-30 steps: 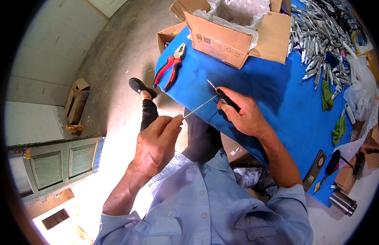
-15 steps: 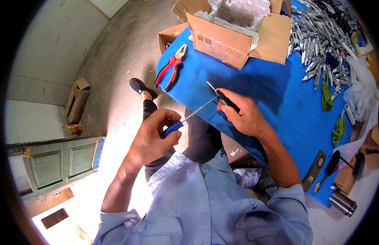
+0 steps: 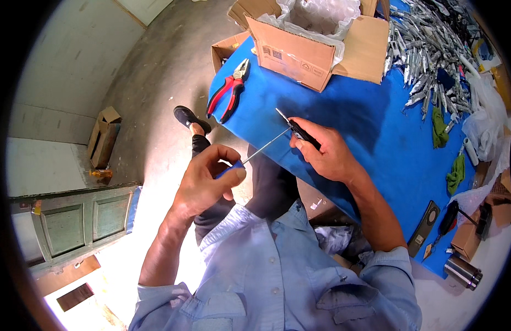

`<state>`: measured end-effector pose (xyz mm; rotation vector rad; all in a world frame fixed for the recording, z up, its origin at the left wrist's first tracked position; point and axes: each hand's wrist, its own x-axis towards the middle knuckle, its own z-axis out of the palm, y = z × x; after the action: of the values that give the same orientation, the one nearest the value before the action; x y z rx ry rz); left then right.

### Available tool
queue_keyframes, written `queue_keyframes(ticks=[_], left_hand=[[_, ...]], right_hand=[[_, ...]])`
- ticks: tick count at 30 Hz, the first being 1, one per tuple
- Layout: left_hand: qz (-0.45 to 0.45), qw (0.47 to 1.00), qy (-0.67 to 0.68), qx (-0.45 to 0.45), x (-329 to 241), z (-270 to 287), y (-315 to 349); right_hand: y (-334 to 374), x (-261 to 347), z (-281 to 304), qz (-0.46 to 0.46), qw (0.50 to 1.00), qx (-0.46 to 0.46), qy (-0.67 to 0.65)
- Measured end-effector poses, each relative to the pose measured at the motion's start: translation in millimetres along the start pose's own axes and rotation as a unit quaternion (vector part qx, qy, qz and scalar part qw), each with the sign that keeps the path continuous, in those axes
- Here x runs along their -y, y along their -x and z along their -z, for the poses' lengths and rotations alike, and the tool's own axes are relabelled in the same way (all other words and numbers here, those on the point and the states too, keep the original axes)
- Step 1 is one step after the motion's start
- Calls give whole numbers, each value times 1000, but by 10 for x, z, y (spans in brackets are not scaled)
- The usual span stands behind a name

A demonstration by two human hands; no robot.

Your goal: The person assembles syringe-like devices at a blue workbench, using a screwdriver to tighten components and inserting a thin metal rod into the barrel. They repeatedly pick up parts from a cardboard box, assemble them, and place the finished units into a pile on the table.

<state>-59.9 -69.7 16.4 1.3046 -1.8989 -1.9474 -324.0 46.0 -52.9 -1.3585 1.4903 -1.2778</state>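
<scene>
In my left hand [image 3: 208, 179] is a screwdriver [image 3: 265, 146] with a blue handle and a thin metal shaft. My fingers and thumb close round the handle and hide much of it. The shaft slopes up to the right, its tip meeting a small black-handled piece with a narrow metal blade [image 3: 303, 134]. That piece is pinched between the thumb and fingers of my right hand [image 3: 326, 151], its blade pointing up and left. Both hands are held above the near edge of the blue-covered table [image 3: 343, 118]. Whether the tip sits in a screw is too small to tell.
Red-and-black pliers [image 3: 228, 92] lie at the table's left edge. Behind them stands an open cardboard box [image 3: 294, 52] lined with plastic. A heap of silvery metal pieces [image 3: 432, 60] covers the far right. Green cloths [image 3: 455, 175] and a metal cylinder [image 3: 462, 272] are on the right.
My left fingers and thumb have shifted round the screwdriver handle, covering more of it. The right hand and the black-handled piece have moved only slightly up and left.
</scene>
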Motion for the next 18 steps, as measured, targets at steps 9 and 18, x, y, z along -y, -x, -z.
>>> queue_keyframes(ticks=[9,18], left_hand=[[-286,901,-310,-102,75,-135,143],[48,990,131,12,-4,-48,39]], right_hand=[[-4,-87,-68,-9,1000,-10,-13],[38,-92,-45,18,1000,0,2]])
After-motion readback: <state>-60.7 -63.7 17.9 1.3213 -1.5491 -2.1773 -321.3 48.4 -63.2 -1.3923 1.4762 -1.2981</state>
